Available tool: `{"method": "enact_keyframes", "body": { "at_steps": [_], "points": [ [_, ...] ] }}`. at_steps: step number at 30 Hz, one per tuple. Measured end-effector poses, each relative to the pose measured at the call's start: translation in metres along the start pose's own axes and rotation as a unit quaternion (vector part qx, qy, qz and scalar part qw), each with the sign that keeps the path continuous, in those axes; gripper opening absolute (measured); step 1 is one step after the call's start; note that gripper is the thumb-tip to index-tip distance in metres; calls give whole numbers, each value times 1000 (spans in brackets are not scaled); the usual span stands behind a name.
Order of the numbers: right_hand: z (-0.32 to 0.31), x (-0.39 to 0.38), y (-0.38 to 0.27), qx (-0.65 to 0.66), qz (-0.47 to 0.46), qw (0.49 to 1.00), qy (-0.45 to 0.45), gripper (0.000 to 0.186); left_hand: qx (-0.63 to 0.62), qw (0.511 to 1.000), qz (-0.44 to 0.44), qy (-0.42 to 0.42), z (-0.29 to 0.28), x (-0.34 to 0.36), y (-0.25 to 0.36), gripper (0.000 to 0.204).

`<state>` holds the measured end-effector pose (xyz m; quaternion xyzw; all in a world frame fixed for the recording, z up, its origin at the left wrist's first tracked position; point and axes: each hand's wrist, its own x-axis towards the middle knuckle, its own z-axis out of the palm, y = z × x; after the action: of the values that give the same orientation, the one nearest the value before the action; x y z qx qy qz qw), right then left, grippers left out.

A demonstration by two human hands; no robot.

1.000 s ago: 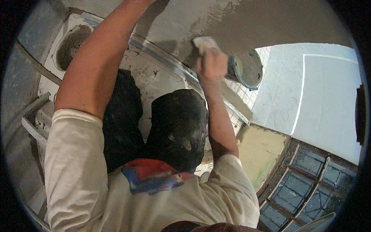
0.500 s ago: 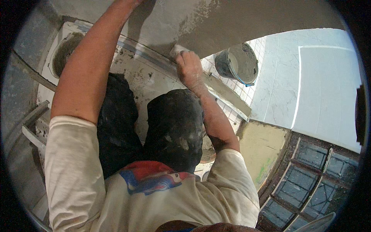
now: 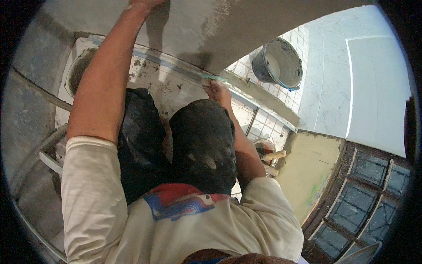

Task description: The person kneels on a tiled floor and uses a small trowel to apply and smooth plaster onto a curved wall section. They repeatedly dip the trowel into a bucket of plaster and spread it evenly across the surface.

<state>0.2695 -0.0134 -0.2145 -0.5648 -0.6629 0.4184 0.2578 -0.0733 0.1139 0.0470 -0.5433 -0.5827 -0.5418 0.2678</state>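
Note:
My right hand (image 3: pixel 217 90) grips a pale pad with a light-green edge (image 3: pixel 209 79), low beside a long metal strip (image 3: pixel 154 60) along the foot of the grey plastered wall (image 3: pixel 259 22). My left arm reaches up to that wall, where my left hand (image 3: pixel 143 4) is cut off by the top edge, so its fingers cannot be made out. My dark-trousered knees are bent between my arms, and the right one partly covers my right forearm.
A dark bucket with blue handle (image 3: pixel 285 66) stands on white tiles at the upper right; a second bucket (image 3: pixel 80 66) is behind my left arm. A wooden-handled tool (image 3: pixel 274 155) lies right of my knee. Angled bars (image 3: pixel 50 160) are at left, a grid-paned panel (image 3: pixel 369 165) lower right.
My right hand has moved left and down the wall with the pad, ending lower by the metal strip. My left arm stays raised. The view has shifted somewhat.

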Motion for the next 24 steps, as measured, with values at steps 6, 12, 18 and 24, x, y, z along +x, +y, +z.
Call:
{"method": "enact_keyframes", "body": {
  "at_steps": [6, 12, 18, 24],
  "points": [
    [11, 24, -51, -178, -21, 984, -27, 29, -2, 1000, 7, 9, -6, 0, -9, 79],
    [14, 31, -49, 571, 78, 816, 38, 24, -14, 1000, -11, 6, -6, 0, 5, 78],
    [-46, 29, -149, 456, -36, 880, 127, 19, -28, 998, 44, 26, 3, -3, -10, 78],
    [-63, -3, -279, 572, -80, 814, 59, 32, -20, 1000, 6, 4, -9, 1, -6, 81]
  ]
}}
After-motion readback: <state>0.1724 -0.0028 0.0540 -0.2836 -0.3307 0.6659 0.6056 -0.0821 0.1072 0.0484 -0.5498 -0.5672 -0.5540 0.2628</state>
